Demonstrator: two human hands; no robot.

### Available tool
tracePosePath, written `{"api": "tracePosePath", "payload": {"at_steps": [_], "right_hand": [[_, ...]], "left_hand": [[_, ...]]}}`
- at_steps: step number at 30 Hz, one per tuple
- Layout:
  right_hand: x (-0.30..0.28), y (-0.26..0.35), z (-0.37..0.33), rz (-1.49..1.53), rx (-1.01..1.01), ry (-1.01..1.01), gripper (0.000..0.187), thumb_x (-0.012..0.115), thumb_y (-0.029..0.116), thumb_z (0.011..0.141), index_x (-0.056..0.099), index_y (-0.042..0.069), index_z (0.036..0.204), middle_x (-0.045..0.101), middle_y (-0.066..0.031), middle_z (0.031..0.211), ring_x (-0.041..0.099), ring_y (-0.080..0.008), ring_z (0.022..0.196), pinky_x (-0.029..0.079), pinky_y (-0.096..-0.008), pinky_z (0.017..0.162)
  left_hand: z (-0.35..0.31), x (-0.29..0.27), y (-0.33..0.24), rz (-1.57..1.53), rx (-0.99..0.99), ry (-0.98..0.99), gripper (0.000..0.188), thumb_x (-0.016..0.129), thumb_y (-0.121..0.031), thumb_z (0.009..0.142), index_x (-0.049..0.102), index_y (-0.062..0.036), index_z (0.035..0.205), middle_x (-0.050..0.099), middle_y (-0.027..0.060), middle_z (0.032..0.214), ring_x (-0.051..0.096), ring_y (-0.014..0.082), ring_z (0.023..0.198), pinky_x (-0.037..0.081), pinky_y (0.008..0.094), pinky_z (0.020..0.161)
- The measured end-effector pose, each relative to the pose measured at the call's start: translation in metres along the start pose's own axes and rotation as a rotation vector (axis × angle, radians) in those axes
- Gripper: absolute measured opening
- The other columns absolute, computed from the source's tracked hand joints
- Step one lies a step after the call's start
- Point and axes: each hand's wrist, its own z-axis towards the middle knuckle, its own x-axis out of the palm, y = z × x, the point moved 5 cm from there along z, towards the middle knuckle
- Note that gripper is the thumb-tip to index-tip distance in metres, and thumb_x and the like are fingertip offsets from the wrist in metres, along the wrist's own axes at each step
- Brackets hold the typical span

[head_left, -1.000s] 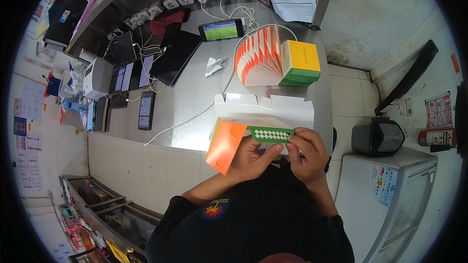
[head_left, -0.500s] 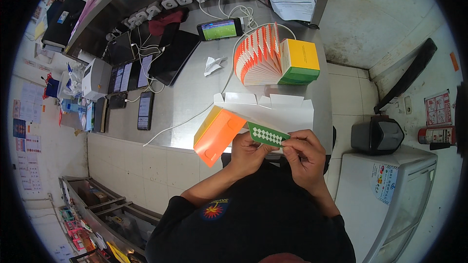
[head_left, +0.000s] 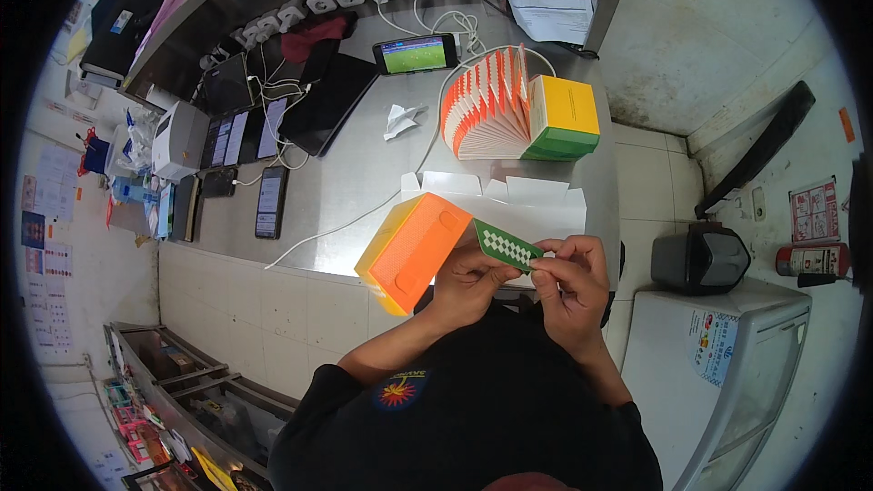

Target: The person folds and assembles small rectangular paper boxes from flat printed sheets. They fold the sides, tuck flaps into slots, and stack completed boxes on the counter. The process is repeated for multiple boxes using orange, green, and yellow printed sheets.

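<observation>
A partly folded cardboard box (head_left: 414,250), orange with yellow sides, is held up in front of my body at the table's near edge. My left hand (head_left: 468,289) grips it from below, fingers partly hidden behind the card. A green flap with a white diamond pattern (head_left: 506,245) sticks out to the right of the orange panel. My right hand (head_left: 573,286) pinches that flap's right end between thumb and fingers. Just beyond, a white card sheet with cut tabs (head_left: 536,205) lies on the metal table (head_left: 336,191).
Behind the sheet stand a fanned row of orange-and-white folded cards (head_left: 486,109) and a yellow-and-green box (head_left: 564,118). A propped phone (head_left: 416,55), crumpled paper (head_left: 400,121), white cables and another phone (head_left: 270,203) lie farther left. A white freezer (head_left: 677,345) is at right.
The orange panel has swung up and opened out, showing more of the yellow side at left. The green flap has tilted slightly and shifted right. Both hands keep their grip.
</observation>
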Motion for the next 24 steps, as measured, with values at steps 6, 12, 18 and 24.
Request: {"api": "tracePosePath", "payload": {"at_steps": [6,12,18,24], "right_hand": [[0.003,0.002,0.000,-0.036,-0.093,0.041,0.013,0.082,0.001,0.099,0.083,0.000,0.111,0.054,-0.0109,0.112,0.074,-0.0313,0.113,0.063,-0.0409,0.097],[0.004,0.006,0.001,-0.114,-0.138,0.096,0.014,0.082,0.000,0.098,0.083,0.000,0.112,0.057,-0.0115,0.111,0.074,-0.0305,0.111,0.064,-0.0411,0.095],[0.005,-0.001,0.001,-0.076,-0.107,0.051,0.014,0.083,0.001,0.098,0.083,-0.001,0.111,0.058,-0.0118,0.110,0.075,-0.0318,0.111,0.064,-0.0415,0.095],[0.007,-0.003,-0.002,-0.078,-0.071,0.051,0.013,0.082,0.000,0.098,0.083,-0.001,0.111,0.059,-0.0126,0.111,0.076,-0.0323,0.111,0.064,-0.0416,0.094]], "left_hand": [[-0.002,0.004,-0.005,-0.058,-0.049,-0.063,0.011,0.078,-0.008,0.107,0.082,-0.0030,0.116,0.081,0.0061,0.112,0.077,0.0120,0.100,0.061,0.0276,0.083],[-0.006,0.003,-0.001,-0.107,-0.061,-0.094,0.010,0.078,-0.006,0.107,0.080,-0.0021,0.116,0.083,0.0052,0.108,0.078,0.0108,0.095,0.061,0.0266,0.081],[-0.007,0.000,0.006,-0.071,-0.058,-0.047,0.009,0.076,-0.004,0.108,0.078,-0.0026,0.117,0.083,0.0066,0.104,0.078,0.0101,0.094,0.061,0.0257,0.080],[-0.009,0.002,0.001,-0.071,-0.035,-0.058,0.009,0.075,-0.004,0.108,0.077,-0.0017,0.117,0.080,0.0069,0.112,0.078,0.0107,0.097,0.061,0.0257,0.080]]}}
